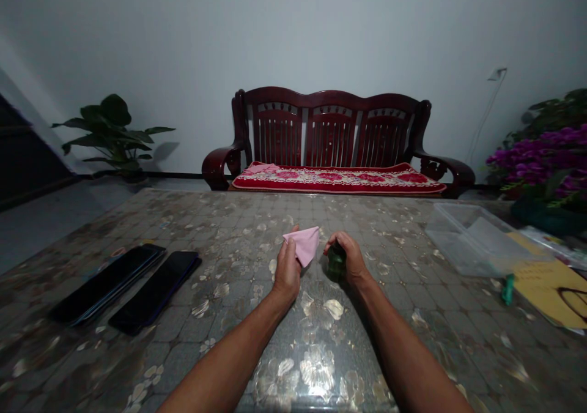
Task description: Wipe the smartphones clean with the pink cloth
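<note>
Over the middle of the patterned table, my left hand (287,270) is closed on a pink cloth (306,245), pinching it between thumb and fingers so that it hangs out to the right in a folded point. Just across from it, my right hand (353,257) wraps round a small dark green object (337,262) that looks like glass or a glossy jar. The fingers cover its top and right side, so its exact kind does not show. A small gap separates the cloth from the green object.
Two dark phones (153,292) lie at the left. At the right are a clear plastic box (463,241), a yellow paper folder (545,287) with glasses on it, a small green clip (507,289) and purple flowers (545,156). A wooden bench (330,125) stands beyond the table (238,352).
</note>
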A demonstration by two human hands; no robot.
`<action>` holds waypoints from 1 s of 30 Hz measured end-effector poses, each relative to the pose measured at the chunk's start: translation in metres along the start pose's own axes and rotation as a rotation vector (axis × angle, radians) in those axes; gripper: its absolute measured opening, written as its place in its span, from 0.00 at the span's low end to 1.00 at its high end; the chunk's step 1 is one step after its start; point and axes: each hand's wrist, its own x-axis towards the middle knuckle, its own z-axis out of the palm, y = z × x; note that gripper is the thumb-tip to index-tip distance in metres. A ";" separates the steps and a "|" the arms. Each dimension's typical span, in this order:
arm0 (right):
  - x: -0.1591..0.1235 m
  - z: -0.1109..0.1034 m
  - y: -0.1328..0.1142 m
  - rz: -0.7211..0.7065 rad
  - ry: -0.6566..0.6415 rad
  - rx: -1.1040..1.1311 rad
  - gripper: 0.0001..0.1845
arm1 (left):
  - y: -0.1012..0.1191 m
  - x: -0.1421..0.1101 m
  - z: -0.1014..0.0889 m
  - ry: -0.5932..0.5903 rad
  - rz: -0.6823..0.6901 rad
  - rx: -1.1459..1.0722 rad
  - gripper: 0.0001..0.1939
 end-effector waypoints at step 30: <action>-0.005 -0.008 -0.009 0.022 -0.006 0.006 0.21 | -0.007 -0.007 0.020 -0.072 -0.008 -0.036 0.36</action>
